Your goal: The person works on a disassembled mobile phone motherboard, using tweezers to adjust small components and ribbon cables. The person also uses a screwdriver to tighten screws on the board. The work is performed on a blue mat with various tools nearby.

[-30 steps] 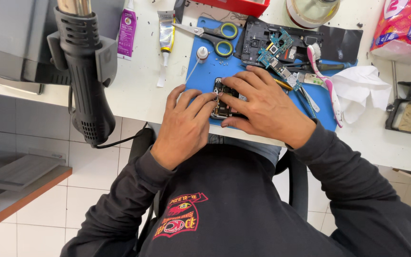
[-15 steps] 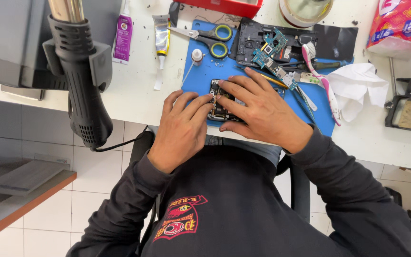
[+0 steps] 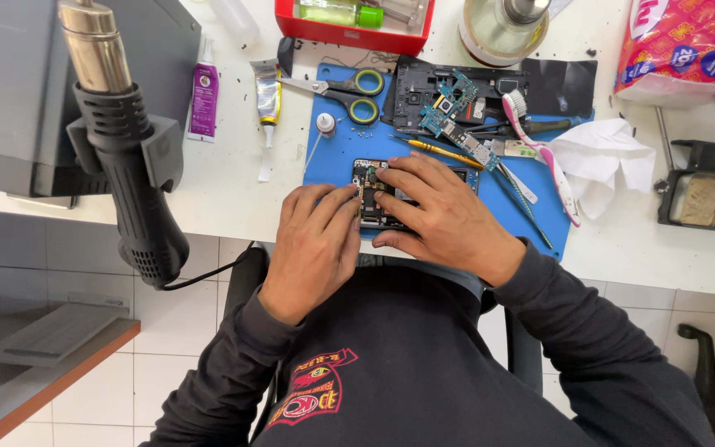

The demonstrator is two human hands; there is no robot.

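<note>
Item 1: opened phone [image 3: 371, 203], back off, internals showing. Lies on blue mat [image 3: 337, 170] at counter [image 3: 233, 186] front edge, mostly covered by hands.

Left hand [image 3: 312, 248]: I see its grip closed on phone's left side, fingertips touching it.

Right hand [image 3: 444, 219]: fingers spread flat over phone's right part, pressing it down; grip clamped on phone.

Also on mat: scissors [image 3: 345, 91] w/ green-yellow handles, circuit boards [image 3: 457, 112], yellow-handled tool [image 3: 444, 151], toothbrush [image 3: 539, 149].

Off mat: white tissue [image 3: 606, 157] to the right, two glue tubes [image 3: 204, 95] to the left, red tray [image 3: 349, 33] behind.

Far left: hot-air gun [image 3: 126, 165] in holder, nozzle up.
</note>
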